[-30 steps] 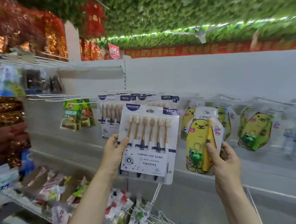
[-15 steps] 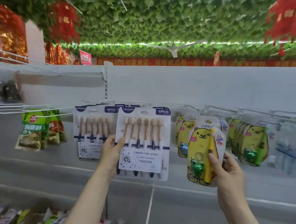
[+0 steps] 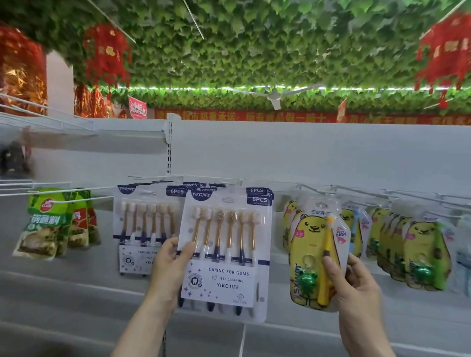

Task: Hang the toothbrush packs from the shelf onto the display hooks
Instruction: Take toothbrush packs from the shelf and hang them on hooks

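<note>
My left hand (image 3: 170,259) grips the left edge of a white six-piece toothbrush pack (image 3: 225,254), held upright in front of the display hooks (image 3: 190,179). Behind it, several identical packs (image 3: 142,222) hang on those hooks. My right hand (image 3: 351,282) pinches the right side of a yellow bear-shaped child's toothbrush pack (image 3: 312,253), its top just below a hook. More yellow bear packs (image 3: 413,247) hang to the right.
Green seasoning packets (image 3: 49,223) hang on hooks at the left. White wire hooks (image 3: 392,193) stick out along the back panel (image 3: 312,155). A grey shelf ledge (image 3: 59,283) runs below. Leafy decoration and red ornaments hang overhead.
The view has tilted upward, so the lower shelf with loose goods has dropped out of sight. Both hands have kept their packs and brought them closer to the hooks.
</note>
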